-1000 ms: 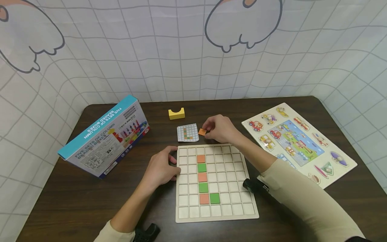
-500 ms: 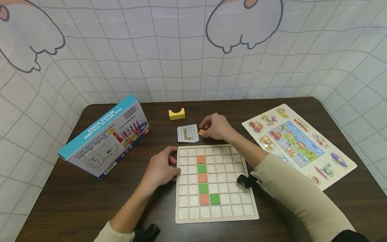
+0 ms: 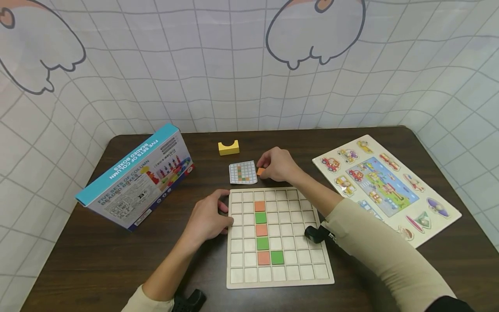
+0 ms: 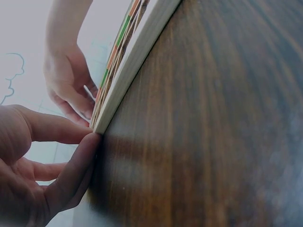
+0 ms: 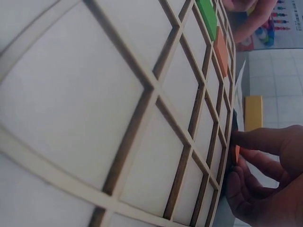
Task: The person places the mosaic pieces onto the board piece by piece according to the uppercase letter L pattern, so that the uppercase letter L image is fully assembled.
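A pale wooden grid board (image 3: 280, 285) lies on the dark table with orange and green square tiles in some cells. My left hand (image 3: 208, 216) holds the board's left edge, thumb and fingers at the rim; the left wrist view shows two fingertips (image 4: 87, 142) meeting at that edge. Beyond the far edge, my right hand (image 3: 278, 164) pinches a small orange tile (image 3: 260, 171), partly hidden by the fingers. In the right wrist view the orange tile (image 5: 236, 153) shows between fingers and thumb. Left of it lies a pattern card (image 3: 242, 172) with a coloured grid.
A yellow notched block (image 3: 228, 149) stands behind the card. At left stands a blue and white toy box (image 3: 144, 182). A picture puzzle board (image 3: 386, 186) lies at right, beside the right sleeve (image 3: 374, 238). White grid-patterned cloth (image 3: 234, 78) surrounds the table.
The right hand has shifted slightly, and its fingers now cover more of the orange tile. The right forearm has moved a little to the left. The left hand stays at the board.
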`<act>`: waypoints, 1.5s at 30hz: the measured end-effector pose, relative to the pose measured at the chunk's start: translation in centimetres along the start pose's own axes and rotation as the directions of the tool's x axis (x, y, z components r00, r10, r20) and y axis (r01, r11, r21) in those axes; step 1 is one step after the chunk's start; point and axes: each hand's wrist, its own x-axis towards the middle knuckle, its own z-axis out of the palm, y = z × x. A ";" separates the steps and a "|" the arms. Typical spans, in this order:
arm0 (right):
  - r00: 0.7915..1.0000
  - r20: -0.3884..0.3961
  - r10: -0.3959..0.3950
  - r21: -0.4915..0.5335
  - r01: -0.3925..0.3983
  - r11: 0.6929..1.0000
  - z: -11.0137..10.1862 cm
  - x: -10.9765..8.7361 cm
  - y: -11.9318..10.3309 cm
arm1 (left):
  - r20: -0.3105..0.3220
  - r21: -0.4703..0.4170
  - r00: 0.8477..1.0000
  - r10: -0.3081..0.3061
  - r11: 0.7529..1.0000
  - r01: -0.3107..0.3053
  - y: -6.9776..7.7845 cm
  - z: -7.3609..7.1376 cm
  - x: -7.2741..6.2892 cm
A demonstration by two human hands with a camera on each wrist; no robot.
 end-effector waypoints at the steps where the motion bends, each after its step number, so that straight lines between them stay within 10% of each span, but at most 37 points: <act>1: 1.000 -0.003 -0.002 -0.001 0.002 1.000 0.0 0.0 0.0 | 0.000 -0.001 1.000 0.000 1.000 0.000 0.0 0.0 0.0; 45: 1.000 0.000 -0.005 0.014 0.005 1.000 -1.5 -3.1 0.4 | 0.009 0.009 1.000 0.003 1.000 -0.003 0.2 -0.2 -0.3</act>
